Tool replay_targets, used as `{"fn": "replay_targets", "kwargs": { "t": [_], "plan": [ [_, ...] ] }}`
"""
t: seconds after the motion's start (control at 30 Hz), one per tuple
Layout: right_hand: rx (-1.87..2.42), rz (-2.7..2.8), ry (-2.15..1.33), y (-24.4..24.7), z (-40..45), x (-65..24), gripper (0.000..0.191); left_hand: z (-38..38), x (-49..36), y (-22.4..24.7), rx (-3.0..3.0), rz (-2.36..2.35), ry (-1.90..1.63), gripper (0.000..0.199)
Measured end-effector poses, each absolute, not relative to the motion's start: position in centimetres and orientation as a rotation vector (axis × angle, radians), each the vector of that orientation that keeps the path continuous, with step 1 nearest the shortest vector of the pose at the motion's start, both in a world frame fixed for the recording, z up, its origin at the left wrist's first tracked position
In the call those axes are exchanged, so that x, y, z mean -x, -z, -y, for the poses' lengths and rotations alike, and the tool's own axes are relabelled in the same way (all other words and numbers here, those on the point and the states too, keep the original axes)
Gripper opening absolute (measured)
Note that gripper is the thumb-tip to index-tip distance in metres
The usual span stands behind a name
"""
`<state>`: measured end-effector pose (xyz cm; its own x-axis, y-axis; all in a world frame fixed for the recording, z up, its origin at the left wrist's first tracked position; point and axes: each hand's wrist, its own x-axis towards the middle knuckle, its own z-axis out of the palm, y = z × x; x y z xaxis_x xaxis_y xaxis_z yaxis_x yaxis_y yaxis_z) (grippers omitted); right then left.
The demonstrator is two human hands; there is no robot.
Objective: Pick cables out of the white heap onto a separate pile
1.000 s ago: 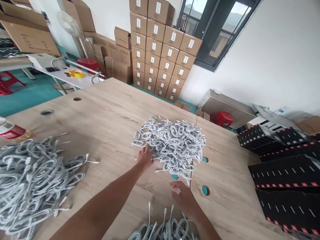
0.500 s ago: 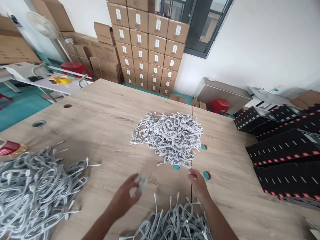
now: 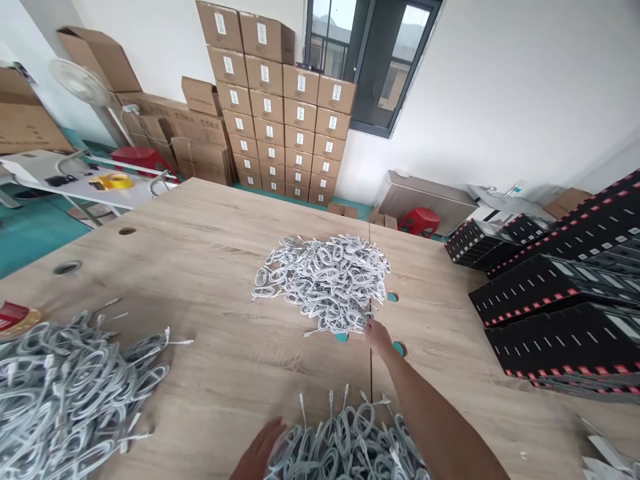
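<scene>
The wood table (image 3: 215, 267) fills most of the view, with a stack of cartons (image 3: 268, 103) against the wall beyond it and rows of black boxes (image 3: 535, 287) along its right side. Three heaps of pale cables lie on the table. The left pile (image 3: 70, 400) is cut off by the frame; the far pile (image 3: 330, 280), of small coiled loops, sits near the middle; the near pile (image 3: 345, 447), of looser coils with plugs pointing away, runs off the bottom edge. The left hand (image 3: 260, 447), blurred, is at the left side of the near pile; whether its fingers hold a cable cannot be told. The right hand (image 3: 379, 339) reaches to the near right edge of the far pile, fingertips at the loops, its grip too small to read. Just beside it is a round teal spot (image 3: 399, 348).
</scene>
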<state>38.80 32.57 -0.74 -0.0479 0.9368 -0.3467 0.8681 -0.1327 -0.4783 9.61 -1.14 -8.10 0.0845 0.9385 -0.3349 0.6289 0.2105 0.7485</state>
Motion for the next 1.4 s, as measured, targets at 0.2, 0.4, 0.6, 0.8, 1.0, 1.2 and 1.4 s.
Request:
{"fn": "replay_targets", "kwargs": {
  "t": [0.2,0.4,0.6,0.8,1.0,1.2,1.4],
  "plan": [
    [2.028,1.949,-0.905,0.9,-32.8,-42.3,0.026,-3.9,-8.5,7.5,-1.446,-2.188,-0.187,0.078],
    [2.055,2.283,-0.825,1.2,-35.1,-41.2,0.059,-6.0,-10.4,7.7,-1.398,-2.314,0.162,0.094],
    [2.07,2.573,-0.602,-1.3,-35.8,-42.5,0.026,-5.6,-10.4,7.9,-1.423,-2.348,0.168,0.093],
    [1.936,2.439,-0.986,-6.1,-27.7,-48.0,0.014,-6.1,-10.5,8.2,-1.453,-2.336,0.133,0.095],
    [1.726,2.227,-2.059,-10.3,-18.4,-50.1,0.009,-6.7,-10.4,8.6,-1.449,-2.362,0.223,0.1],
    [1.64,1.748,-2.564,-10.8,-19.0,-47.8,0.023,-6.8,-10.8,7.5,-1.432,-2.329,0.184,0.096],
    [1.666,2.204,-2.394,-11.0,-17.8,-49.5,0.016,-6.7,-10.3,7.9,-1.437,-2.328,0.179,0.096]
  ]
}}
